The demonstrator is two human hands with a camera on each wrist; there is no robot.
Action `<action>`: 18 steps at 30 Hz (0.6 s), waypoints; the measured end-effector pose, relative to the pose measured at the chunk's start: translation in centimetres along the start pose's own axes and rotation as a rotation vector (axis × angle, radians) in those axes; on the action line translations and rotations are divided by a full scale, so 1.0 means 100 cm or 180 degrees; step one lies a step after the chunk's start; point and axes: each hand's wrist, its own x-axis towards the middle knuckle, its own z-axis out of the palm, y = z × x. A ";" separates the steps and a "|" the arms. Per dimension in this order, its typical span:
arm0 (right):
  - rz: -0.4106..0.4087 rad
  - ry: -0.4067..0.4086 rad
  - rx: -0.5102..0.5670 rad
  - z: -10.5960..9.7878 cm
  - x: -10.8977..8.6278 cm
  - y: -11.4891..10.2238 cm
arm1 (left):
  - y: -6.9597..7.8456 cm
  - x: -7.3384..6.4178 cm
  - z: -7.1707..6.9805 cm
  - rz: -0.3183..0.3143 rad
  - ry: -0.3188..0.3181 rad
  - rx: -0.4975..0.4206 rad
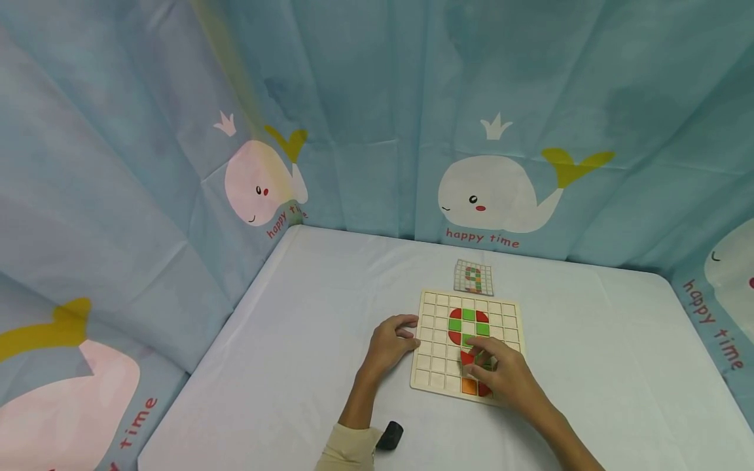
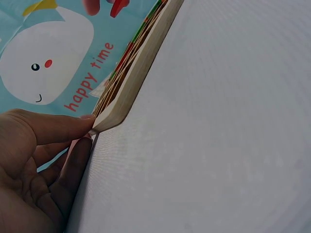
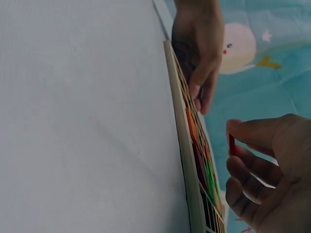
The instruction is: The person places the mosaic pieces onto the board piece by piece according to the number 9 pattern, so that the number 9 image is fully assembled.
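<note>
A square wooden grid board (image 1: 432,350) lies on the white table, with red, green (image 1: 468,314) and orange tiles (image 1: 468,386) set in some of its squares. My left hand (image 1: 390,343) is at the board's left edge, thumb and fingers gripping the rim in the left wrist view. Above the lower part of the board, my right hand (image 1: 508,376) pinches a red tile (image 3: 232,144) between thumb and fingertips. The tile is held on edge, raised off the board in the right wrist view. The right hand hides some of the squares beneath it.
Behind the board lies a small pattern card (image 1: 473,277) printed with a coloured grid. A black object (image 1: 390,436) sits beside the left sleeve (image 1: 350,447). Blue curtains (image 1: 365,176) with whale prints stand along the table's back and left sides.
</note>
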 end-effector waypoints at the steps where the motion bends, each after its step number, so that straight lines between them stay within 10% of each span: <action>1: 0.0008 -0.0017 0.0019 0.001 0.000 -0.001 | 0.000 0.000 0.000 -0.0003 -0.0006 -0.0008; 18: -0.0042 -0.0464 0.0265 0.011 -0.008 -0.006 | -0.001 0.001 -0.001 0.0034 -0.0032 -0.0040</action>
